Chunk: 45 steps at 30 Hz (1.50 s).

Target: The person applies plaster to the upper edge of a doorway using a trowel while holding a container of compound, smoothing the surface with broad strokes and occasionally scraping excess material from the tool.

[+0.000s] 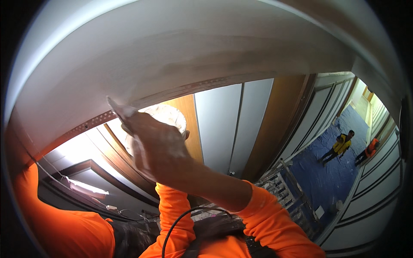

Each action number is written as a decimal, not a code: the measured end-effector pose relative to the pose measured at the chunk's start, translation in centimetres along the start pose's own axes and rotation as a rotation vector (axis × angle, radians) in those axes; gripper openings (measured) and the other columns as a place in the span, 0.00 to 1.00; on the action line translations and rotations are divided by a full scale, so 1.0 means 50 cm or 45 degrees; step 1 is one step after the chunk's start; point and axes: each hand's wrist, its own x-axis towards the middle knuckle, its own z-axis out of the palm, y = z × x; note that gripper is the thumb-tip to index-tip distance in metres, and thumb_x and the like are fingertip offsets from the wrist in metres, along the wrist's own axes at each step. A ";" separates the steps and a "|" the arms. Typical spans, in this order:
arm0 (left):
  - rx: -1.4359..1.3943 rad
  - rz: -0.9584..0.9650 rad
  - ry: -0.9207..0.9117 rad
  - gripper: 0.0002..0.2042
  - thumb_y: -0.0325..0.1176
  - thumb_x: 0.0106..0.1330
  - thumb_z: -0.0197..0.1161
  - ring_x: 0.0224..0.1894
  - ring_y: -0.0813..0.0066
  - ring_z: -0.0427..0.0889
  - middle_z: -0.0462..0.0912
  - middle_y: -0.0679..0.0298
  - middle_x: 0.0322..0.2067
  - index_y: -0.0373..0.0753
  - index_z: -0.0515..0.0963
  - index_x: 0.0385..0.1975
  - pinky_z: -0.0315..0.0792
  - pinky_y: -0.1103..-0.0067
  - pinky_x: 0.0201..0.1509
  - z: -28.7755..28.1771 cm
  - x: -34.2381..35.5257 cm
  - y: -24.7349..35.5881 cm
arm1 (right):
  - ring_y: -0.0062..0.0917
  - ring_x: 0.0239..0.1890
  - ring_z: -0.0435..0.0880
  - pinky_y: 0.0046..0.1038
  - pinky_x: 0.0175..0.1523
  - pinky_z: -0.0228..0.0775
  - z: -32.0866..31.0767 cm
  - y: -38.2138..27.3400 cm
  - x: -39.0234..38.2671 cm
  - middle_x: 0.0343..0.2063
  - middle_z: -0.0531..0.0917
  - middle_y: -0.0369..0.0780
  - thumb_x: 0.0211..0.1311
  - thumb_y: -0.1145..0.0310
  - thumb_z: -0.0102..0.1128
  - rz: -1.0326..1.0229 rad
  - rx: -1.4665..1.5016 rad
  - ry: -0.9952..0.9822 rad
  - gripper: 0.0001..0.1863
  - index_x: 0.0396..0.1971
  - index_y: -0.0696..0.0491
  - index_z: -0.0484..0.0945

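Observation:
My right hand [158,150] is closed on a small pale, putty-smeared scraper [116,104], raised to the lower edge of a white bulkhead surface [206,38] with a perforated strip [94,121] along it. Whether the blade touches the surface I cannot tell for sure. Behind and below it my left hand [186,134], mostly hidden, grips a round white container [167,115] smeared with pale compound; only a bit of it shows at the container's right side.
A person in orange [64,228] is close at my left, near cables and a lit tube lamp [88,187]. A metal ladder or scaffold [285,193] stands below. Two people [342,142] [371,148] are farther right on blue floor sheeting [318,172], between panelled walls.

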 end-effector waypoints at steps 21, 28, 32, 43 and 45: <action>-0.011 0.170 0.119 0.37 0.65 0.62 0.39 0.63 0.51 0.66 0.63 0.56 0.64 0.45 0.60 0.65 0.65 0.53 0.63 -0.017 0.043 0.039 | 0.42 0.45 0.83 0.34 0.50 0.78 -0.060 0.076 -0.039 0.46 0.78 0.53 0.61 0.82 0.44 0.031 -0.461 0.430 0.23 0.58 0.62 0.63; -0.174 0.333 -0.052 0.37 0.63 0.65 0.38 0.65 0.50 0.63 0.59 0.52 0.65 0.42 0.55 0.67 0.62 0.54 0.66 -0.132 0.046 0.116 | 0.42 0.40 0.82 0.35 0.44 0.77 0.077 -0.054 0.012 0.42 0.78 0.49 0.51 0.83 0.52 0.099 0.071 -0.060 0.29 0.58 0.58 0.66; -0.337 0.323 -0.186 0.38 0.64 0.64 0.37 0.66 0.49 0.61 0.57 0.52 0.66 0.42 0.54 0.68 0.60 0.53 0.67 -0.164 0.043 0.164 | 0.38 0.46 0.82 0.32 0.50 0.76 0.119 -0.003 -0.013 0.45 0.79 0.50 0.53 0.86 0.52 -0.141 0.361 0.133 0.29 0.58 0.55 0.67; 0.093 0.197 0.098 0.43 0.70 0.59 0.43 0.66 0.41 0.57 0.56 0.54 0.67 0.46 0.53 0.68 0.55 0.34 0.59 -0.106 0.047 0.147 | 0.32 0.53 0.75 0.34 0.59 0.67 -0.192 0.277 -0.223 0.51 0.74 0.47 0.58 0.81 0.57 0.354 -0.104 0.824 0.22 0.54 0.66 0.67; 0.049 0.166 0.112 0.42 0.69 0.60 0.43 0.66 0.41 0.58 0.56 0.54 0.67 0.46 0.53 0.68 0.56 0.35 0.59 -0.110 0.046 0.133 | 0.34 0.51 0.77 0.34 0.59 0.67 -0.222 0.308 -0.230 0.49 0.76 0.47 0.58 0.82 0.55 0.387 0.176 0.917 0.21 0.52 0.67 0.69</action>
